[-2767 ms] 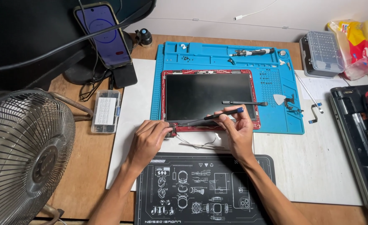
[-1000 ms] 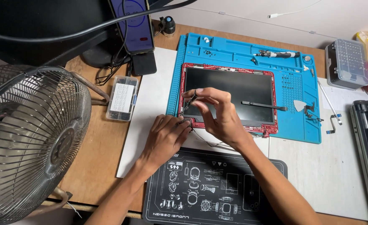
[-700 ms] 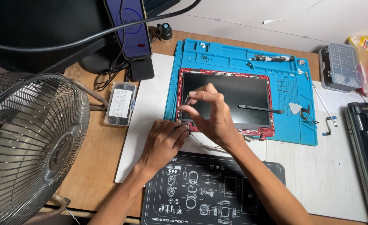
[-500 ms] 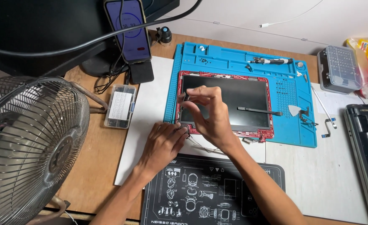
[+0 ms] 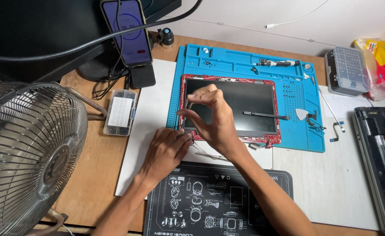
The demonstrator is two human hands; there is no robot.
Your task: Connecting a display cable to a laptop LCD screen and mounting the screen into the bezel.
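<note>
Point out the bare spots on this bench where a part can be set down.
Free: white sheet between blue mat, black mat and the dark case; white strip between the clear box and blue mat. Crowded: around the red-framed screen, where left hand and right hand work.

Dark flat screen panel [image 5: 240, 107] in a red frame, face-up on the blue mat [image 5: 245, 67], near edge lifted slightly

It looked like an electronics repair bench: a blue repair mat [image 5: 249, 65] lay on the counter [image 5: 92, 175], with a screwdriver bit case [image 5: 347, 70] and a desk fan [image 5: 29, 153] alongside.
</note>
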